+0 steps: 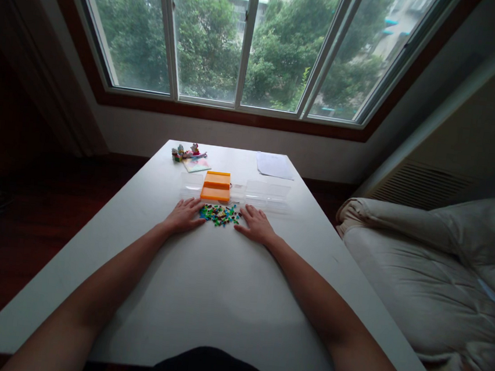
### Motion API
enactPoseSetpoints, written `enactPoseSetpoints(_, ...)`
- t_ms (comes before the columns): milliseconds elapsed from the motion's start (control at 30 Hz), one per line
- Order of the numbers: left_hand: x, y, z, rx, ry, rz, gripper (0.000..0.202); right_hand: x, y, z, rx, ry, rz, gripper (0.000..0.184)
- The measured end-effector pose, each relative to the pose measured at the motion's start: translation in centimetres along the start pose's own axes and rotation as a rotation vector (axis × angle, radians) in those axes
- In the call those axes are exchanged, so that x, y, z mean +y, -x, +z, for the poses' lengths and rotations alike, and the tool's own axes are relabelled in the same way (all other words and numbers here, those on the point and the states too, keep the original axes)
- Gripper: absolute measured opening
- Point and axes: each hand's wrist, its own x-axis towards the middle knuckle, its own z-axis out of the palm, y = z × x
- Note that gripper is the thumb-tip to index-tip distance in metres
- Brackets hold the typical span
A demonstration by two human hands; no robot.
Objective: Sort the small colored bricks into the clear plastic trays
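Observation:
A small heap of tiny coloured pieces (220,214) lies on the white table (201,298). My left hand (184,214) rests flat on the table at the heap's left edge, fingers stretched out. On the heap's right side my right hand (256,223) lies flat too, fingers apart. Neither hand holds anything. Just behind the heap stands an orange box (216,186), flanked by clear plastic trays (268,192).
At the table's far left sit small toy figures (185,152) and a coloured booklet (196,165). A sheet of paper (274,165) lies at the far right. A bed with a pale quilt (441,268) stands close to the table's right side. A window fills the wall behind.

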Motion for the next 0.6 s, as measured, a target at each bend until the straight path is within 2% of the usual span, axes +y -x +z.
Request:
enactPoseSetpoints(333, 0.14, -0.03, -0.14, 0.006, 0.020, -0.001, 0.059, 0.18, -0.14, 0.23, 0.020, -0.013, -0.007, 0.083)
enactPoseSetpoints(600, 0.42, -0.03, -0.38, 0.119, 0.042, 0.006, 0.051, 0.22, -0.16, 0.30, 0.024, -0.009, -0.011, 0.080)
